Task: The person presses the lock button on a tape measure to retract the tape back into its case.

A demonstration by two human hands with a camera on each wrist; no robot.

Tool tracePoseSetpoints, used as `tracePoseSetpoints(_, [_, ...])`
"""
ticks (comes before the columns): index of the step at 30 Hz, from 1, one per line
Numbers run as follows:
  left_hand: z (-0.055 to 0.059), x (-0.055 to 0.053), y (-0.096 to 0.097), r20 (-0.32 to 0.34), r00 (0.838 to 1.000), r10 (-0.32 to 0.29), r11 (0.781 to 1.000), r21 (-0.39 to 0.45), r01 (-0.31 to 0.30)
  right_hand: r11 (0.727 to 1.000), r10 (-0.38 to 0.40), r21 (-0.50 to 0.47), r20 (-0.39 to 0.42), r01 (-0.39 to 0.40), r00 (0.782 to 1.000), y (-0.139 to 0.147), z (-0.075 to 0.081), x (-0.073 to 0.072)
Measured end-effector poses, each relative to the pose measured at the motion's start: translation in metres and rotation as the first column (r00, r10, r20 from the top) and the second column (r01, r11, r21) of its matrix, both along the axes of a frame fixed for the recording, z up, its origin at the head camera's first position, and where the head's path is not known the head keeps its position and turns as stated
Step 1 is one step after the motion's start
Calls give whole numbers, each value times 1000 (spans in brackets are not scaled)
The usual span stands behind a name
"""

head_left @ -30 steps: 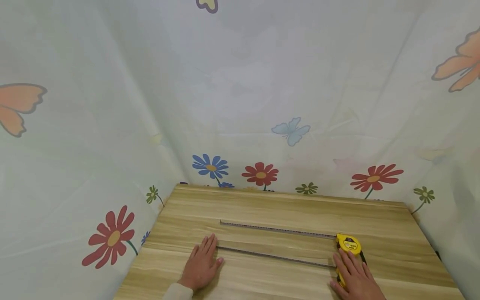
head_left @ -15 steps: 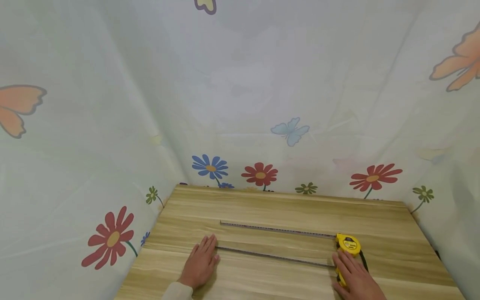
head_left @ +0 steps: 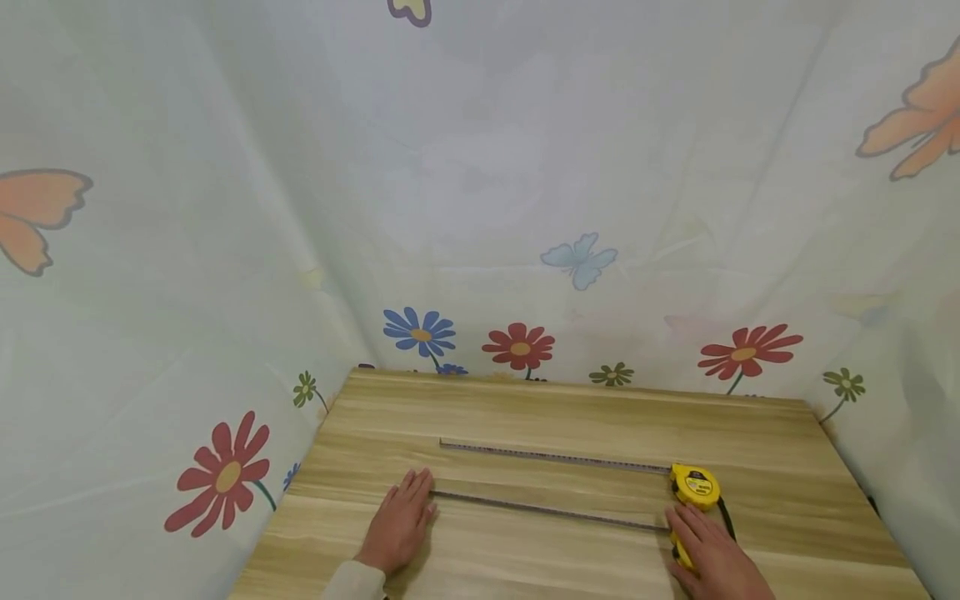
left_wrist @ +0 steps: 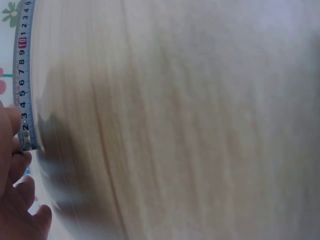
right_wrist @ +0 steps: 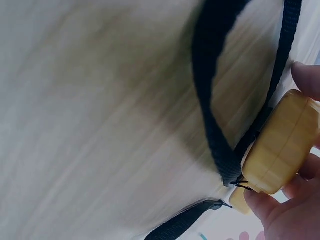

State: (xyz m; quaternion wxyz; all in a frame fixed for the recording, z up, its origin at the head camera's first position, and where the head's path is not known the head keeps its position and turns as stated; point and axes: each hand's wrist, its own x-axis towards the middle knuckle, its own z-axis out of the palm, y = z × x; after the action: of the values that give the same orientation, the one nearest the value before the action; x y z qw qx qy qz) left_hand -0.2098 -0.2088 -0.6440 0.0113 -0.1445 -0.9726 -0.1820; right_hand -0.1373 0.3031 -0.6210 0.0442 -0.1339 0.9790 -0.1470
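Note:
Two yellow tape measures lie across the wood-grain board, blades drawn out to the left. In the head view, the far tape measure (head_left: 694,486) rests untouched, its blade (head_left: 555,457) ending in a small hook. My right hand (head_left: 712,554) grips the near tape measure (right_wrist: 280,145), mostly covered from above; the right wrist view has thumb and fingers round its case. My left hand (head_left: 397,521) holds the hook end of the near blade (head_left: 547,508) at its fingertips. Numbers on that blade (left_wrist: 22,65) face the left wrist camera, fingers close beside the low figures.
The wood-grain board (head_left: 570,558) reaches back to a white curtain (head_left: 480,167) printed with flowers and butterflies, which also hangs along both sides. Black straps (right_wrist: 210,100) loop behind the tape measures.
The left thumb has drawn in slightly toward the fingers. The right hand and near tape measure stay almost in place; the whole view has shifted a little.

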Motion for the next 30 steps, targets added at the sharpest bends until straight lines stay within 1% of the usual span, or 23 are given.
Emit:
tracePoseSetpoints(4, [-2,0,-1,-9,1000,3,1000,-3,-3,1000,-10,1,26,10,1000,-1,4,0])
tracePoseSetpoints(12, [2,1,-1,-17,1000,5,1000,3,-5,999,-30,33,57,28,998,-3,11,-3])
tracePoseSetpoints(16, [2,1,-2,-32,999,0,1000,5,1,998,-49,30,90,46,995,-4,13,-4])
tracePoseSetpoints(19, [2,1,-3,-41,999,1,1000,8,0,998,-54,27,98,52,994,-4,14,-4])
tracePoseSetpoints(24, [1,1,-4,-49,999,-1,1000,7,2,999,-49,29,90,46,995,-3,14,-5])
tracePoseSetpoints(27, [1,1,-4,-43,999,-2,1000,9,3,998,-53,21,102,51,993,-1,14,-5])
tracePoseSetpoints(30, [1,2,-5,-30,1000,1,1000,14,0,1000,-28,12,104,27,994,1,13,-6])
